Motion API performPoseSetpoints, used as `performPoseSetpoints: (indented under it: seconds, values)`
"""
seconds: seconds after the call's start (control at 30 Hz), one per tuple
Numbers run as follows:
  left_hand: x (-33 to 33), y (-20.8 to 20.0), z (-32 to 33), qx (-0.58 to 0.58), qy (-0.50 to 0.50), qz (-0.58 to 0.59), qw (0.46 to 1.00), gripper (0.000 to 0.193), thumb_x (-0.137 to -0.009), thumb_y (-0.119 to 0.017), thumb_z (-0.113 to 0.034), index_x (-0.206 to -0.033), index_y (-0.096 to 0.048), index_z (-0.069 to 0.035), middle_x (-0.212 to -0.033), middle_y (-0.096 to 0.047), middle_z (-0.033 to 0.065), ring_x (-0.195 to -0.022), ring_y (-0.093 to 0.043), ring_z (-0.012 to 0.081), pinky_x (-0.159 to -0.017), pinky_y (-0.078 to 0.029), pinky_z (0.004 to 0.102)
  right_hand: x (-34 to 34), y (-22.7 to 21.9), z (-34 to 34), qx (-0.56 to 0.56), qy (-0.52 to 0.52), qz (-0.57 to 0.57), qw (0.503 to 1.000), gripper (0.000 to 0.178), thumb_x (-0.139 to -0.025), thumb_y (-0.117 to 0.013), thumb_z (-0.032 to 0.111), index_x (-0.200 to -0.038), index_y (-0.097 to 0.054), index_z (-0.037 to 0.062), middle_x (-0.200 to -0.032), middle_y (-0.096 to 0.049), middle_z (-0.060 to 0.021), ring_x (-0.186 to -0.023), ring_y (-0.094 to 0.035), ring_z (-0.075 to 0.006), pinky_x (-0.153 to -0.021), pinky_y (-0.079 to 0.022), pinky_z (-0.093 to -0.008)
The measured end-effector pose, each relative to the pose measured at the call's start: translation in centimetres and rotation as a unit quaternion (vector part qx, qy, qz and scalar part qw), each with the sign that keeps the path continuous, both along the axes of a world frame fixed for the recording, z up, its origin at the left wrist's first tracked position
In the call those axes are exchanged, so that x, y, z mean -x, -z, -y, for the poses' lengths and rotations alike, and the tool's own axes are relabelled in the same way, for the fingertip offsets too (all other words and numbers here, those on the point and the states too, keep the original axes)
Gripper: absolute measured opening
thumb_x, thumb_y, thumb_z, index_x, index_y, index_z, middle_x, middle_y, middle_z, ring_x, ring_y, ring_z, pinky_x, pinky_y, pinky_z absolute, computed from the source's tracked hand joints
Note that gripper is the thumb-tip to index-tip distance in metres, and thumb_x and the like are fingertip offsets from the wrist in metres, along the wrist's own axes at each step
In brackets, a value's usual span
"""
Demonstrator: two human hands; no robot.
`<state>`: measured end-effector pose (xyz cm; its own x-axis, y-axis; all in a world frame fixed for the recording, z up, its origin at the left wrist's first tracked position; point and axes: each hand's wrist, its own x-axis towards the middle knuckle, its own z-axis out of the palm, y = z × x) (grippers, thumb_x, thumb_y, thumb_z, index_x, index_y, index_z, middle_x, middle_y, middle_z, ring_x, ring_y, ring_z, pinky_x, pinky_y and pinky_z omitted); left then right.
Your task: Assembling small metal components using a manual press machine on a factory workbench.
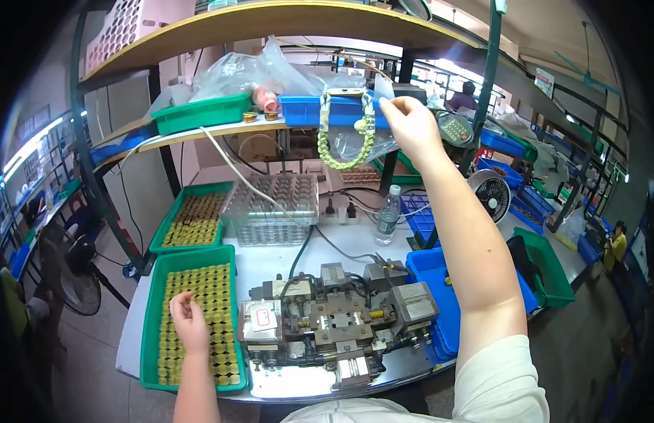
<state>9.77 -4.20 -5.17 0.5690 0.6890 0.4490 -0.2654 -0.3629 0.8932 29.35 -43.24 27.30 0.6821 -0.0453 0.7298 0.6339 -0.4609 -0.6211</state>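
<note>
Workshop shelving rises behind your white desk (355, 247). Your left hand (189, 321) rests its fingers down on the small brass-coloured parts (200, 296) packed in the near green tray (152, 317), at eight o'clock from the grey fixture (341, 317); whether that grip pinches one I cannot tell. They look hard, smooth and light, so take one by its sides. Your right hand (410, 125) is raised at one o'clock, its grip pinched on a clear plastic bag (362, 141) by the blue bin (306, 111), beside a hanging green bead loop (347, 134).
</note>
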Motion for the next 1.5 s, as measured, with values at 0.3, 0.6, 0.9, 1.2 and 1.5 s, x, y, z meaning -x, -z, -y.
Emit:
performPoseSetpoints:
  seconds: [0.3, 0.6, 0.9, 1.2, 1.5]
  values:
    - [0.1, 0.1, -1.7, -0.038, -0.022, -0.010, 0.999, 0.028, -0.095, -0.051, -0.002, -0.123, -0.055, -0.001, -0.106, -0.059, 0.0066, -0.082, -0.051, 0.0111, -0.078, -0.044, 0.0234, -2.1, 12.7, 11.8, 0.076, 0.162, 0.031, 0.983, 0.028, -0.091, -0.063, 0.025, -0.078, -0.067, 0.0003, -0.069, -0.065, -0.0061, -0.058, -0.053, -0.0205, -0.058, -0.045, -0.0319]
    - [0.0, 0.4, -2.0, -0.038, -0.014, -0.050, 0.998, 0.030, -0.095, -0.052, -0.004, -0.124, -0.056, -0.003, -0.111, -0.060, 0.0062, -0.084, -0.053, 0.0114, -0.079, -0.044, 0.0232, 1.4, 29.6, 23.0, 0.373, 0.207, -0.452, 0.783, 0.025, -0.083, -0.059, 0.016, -0.102, -0.070, 0.0038, -0.099, -0.072, -0.0155, -0.091, -0.068, -0.0344, -0.082, -0.054, -0.0413]
    - [-0.2, 2.2, -4.3, -0.042, -0.009, -0.081, 0.996, 0.029, -0.095, -0.052, -0.007, -0.124, -0.057, -0.004, -0.113, -0.060, 0.0072, -0.090, -0.054, 0.0124, -0.082, -0.044, 0.0238, 0.7, 30.8, 23.0, 0.374, 0.310, -0.458, 0.745, 0.032, -0.086, -0.061, 0.020, -0.115, -0.066, 0.0080, -0.111, -0.071, -0.0153, -0.101, -0.068, -0.0357, -0.084, -0.054, -0.0449]
    - [-0.5, 1.5, -4.1, -0.029, -0.017, -0.108, 0.994, 0.028, -0.096, -0.052, -0.008, -0.123, -0.057, -0.003, -0.111, -0.059, 0.0077, -0.092, -0.055, 0.0139, -0.085, -0.044, 0.0246, 0.9, 31.4, 21.7, 0.320, 0.124, -0.441, 0.829, 0.033, -0.081, -0.067, 0.019, -0.113, -0.067, 0.0088, -0.109, -0.071, -0.0132, -0.095, -0.068, -0.0348, -0.084, -0.054, -0.0422]
    - [-0.1, 1.5, -3.7, -0.044, -0.043, -0.095, 0.994, 0.029, -0.096, -0.053, -0.007, -0.124, -0.056, -0.003, -0.111, -0.060, 0.0091, -0.092, -0.055, 0.0149, -0.086, -0.044, 0.0253, -0.3, 34.5, 21.0, 0.300, 0.053, -0.405, 0.862, 0.035, -0.075, -0.074, 0.019, -0.106, -0.068, 0.0059, -0.097, -0.071, -0.0131, -0.086, -0.066, -0.0326, -0.082, -0.054, -0.0403]
